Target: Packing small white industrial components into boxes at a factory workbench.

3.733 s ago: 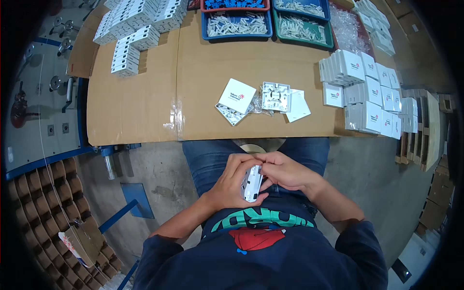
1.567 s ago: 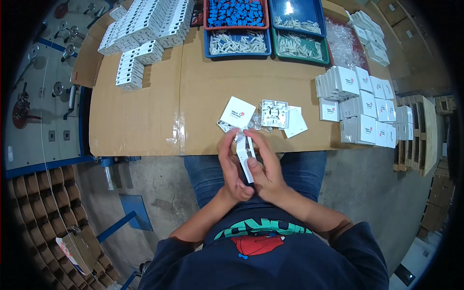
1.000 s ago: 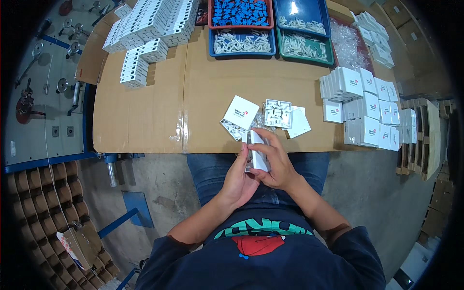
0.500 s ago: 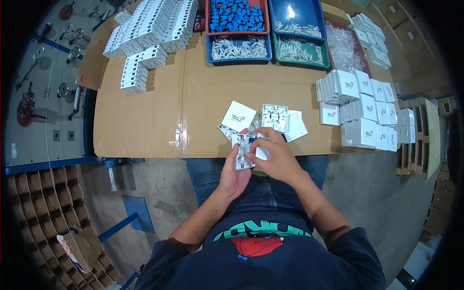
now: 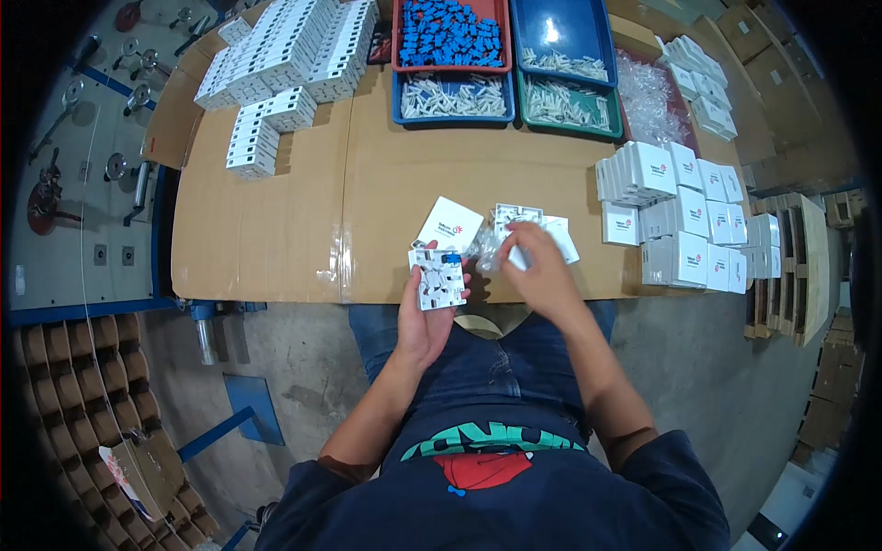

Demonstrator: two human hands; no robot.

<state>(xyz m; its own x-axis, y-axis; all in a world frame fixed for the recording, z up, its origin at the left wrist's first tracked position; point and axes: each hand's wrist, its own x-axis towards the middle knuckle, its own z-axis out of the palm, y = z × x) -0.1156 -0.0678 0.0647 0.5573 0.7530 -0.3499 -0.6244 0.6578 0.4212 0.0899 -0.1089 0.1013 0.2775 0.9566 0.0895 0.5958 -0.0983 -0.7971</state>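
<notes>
Both hands have parted since half a second ago, when they were pressed together around a small white plate at the table edge. Now the left hand (image 5: 424, 317) holds that plate (image 5: 438, 278) alone, thumb and fingers curled round its lower end, its inner face with blue and dark fittings turned up, just at the near edge of the cardboard-covered table (image 5: 276, 220). Meanwhile the right hand (image 5: 542, 271) has moved right and forward, its fingertips pinching at a clear plastic bag (image 5: 489, 248) beside a second white plate (image 5: 511, 219) lying flat on the table. A small white box (image 5: 449, 223) sits just beyond the held plate. Stacks of the same boxes (image 5: 680, 216) stand to the right, and trays (image 5: 455, 64) of blue and white parts line the far edge.
</notes>
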